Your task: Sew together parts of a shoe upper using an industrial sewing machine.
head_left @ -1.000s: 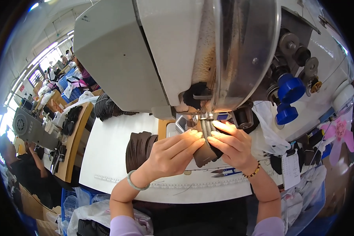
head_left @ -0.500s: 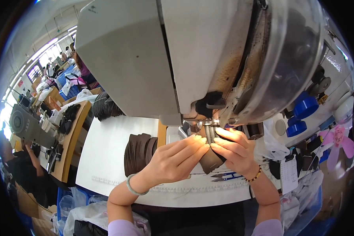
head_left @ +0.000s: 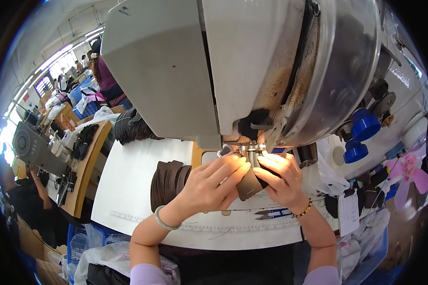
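A brown piece of flat material (head_left: 248,186), leather or cloth, lies under the needle area of a large grey sewing machine (head_left: 161,71). From its left side my left hand (head_left: 208,183) pinches the piece with closed fingers. My right hand (head_left: 283,179) grips the right edge, fingertips close to the lit presser foot (head_left: 254,153). The needle itself cannot be made out. Left of my left hand sits a fanned stack of dark brown pieces (head_left: 169,184). Blue-handled thread snips (head_left: 274,214) rest on the white table (head_left: 128,190) below my right wrist.
A printed ruler strip (head_left: 223,230) runs along the table's near edge. Behind the brown stack lies a black bundle (head_left: 132,127). Blue knobs or spools (head_left: 364,126), a pink fan (head_left: 409,178) and a paper pad (head_left: 348,213) are at the right. Another person (head_left: 31,202) works at the far left.
The brown piece has shifted and turned a little between my hands, showing more of its face. My right hand has moved slightly left. The whole view has tilted slightly.
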Tool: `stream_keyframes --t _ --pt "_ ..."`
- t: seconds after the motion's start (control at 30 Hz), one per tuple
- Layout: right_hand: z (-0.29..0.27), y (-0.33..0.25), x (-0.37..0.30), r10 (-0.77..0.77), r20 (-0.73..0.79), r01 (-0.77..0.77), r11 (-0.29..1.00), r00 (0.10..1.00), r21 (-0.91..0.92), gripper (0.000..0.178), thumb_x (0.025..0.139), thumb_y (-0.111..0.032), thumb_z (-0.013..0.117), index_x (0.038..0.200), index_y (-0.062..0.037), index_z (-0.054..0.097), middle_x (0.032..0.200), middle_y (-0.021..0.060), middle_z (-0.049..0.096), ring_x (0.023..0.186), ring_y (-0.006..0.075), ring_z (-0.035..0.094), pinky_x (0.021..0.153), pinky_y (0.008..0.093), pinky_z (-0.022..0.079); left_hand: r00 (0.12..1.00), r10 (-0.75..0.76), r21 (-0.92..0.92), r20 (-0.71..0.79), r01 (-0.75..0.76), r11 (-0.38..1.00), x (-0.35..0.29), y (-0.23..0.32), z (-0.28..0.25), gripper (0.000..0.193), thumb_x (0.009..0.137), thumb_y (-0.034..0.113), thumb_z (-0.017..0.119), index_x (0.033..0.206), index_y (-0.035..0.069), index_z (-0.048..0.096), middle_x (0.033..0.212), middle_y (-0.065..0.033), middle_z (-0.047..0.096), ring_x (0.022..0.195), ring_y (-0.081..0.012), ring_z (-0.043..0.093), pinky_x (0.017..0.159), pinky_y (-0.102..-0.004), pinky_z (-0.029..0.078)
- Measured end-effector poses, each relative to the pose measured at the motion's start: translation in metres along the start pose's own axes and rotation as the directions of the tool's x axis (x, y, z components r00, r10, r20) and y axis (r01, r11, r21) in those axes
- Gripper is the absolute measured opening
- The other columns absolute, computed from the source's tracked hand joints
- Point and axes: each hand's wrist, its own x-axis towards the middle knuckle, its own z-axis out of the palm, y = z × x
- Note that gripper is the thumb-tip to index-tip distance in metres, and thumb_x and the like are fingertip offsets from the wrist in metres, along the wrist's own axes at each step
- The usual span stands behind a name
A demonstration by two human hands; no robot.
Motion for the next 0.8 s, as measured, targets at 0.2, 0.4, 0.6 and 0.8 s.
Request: stream_keyframes --t 0.2,0.4,0.6,0.8 --pt "-0.003 0.001 0.008 -0.054 -0.010 0.054 0.999 0.999 -0.010 0.032 0.068 -0.005 0.072 0.100 -0.0133 0.071 0.095 -0.0033 0.065 0.072 0.0127 0.055 0.071 0.0318 0.047 0.998 0.047 0.084 -0.032 -0.044 0.995 0.001 0.005 -0.004 0.034 0.066 -0.001 0.061 0.099 0.000 0.067 0.102 -0.0143 0.068 0.088 -0.0273 0.069 0.068 -0.0319 0.058" --pt "-0.008 0.004 0.010 -0.072 0.017 0.072 0.997 0.997 0.000 0.029 0.066 -0.008 0.073 0.094 -0.0131 0.073 0.092 -0.0046 0.065 0.071 0.0133 0.053 0.071 0.0316 0.048 0.990 0.140 0.147 0.016 -0.140 0.979 0.000 0.006 -0.007 0.033 0.066 -0.002 0.058 0.097 -0.003 0.069 0.098 -0.0139 0.069 0.088 -0.0272 0.070 0.073 -0.0320 0.060" --pt "-0.008 0.004 0.010 -0.068 0.037 0.069 0.997 0.997 -0.018 0.031 0.062 -0.011 0.073 0.094 -0.0143 0.075 0.081 -0.0065 0.059 0.074 0.0151 0.053 0.074 0.0331 0.050 0.999 -0.022 0.018 -0.040 0.023 1.000 -0.002 0.008 -0.004 0.034 0.064 -0.005 0.061 0.097 -0.003 0.069 0.097 -0.0152 0.070 0.087 -0.0278 0.070 0.072 -0.0320 0.058" --pt "-0.004 0.003 0.010 -0.006 -0.007 0.006 0.998 1.000 0.068 0.037 0.059 -0.009 0.072 0.095 -0.0143 0.073 0.090 -0.0038 0.065 0.080 0.0184 0.060 0.074 0.0324 0.053 0.998 -0.016 -0.001 -0.068 0.016 1.000 -0.003 0.007 -0.003 0.043 0.063 -0.007 0.063 0.105 -0.003 0.066 0.097 -0.0138 0.067 0.087 -0.0279 0.069 0.074 -0.0332 0.058"
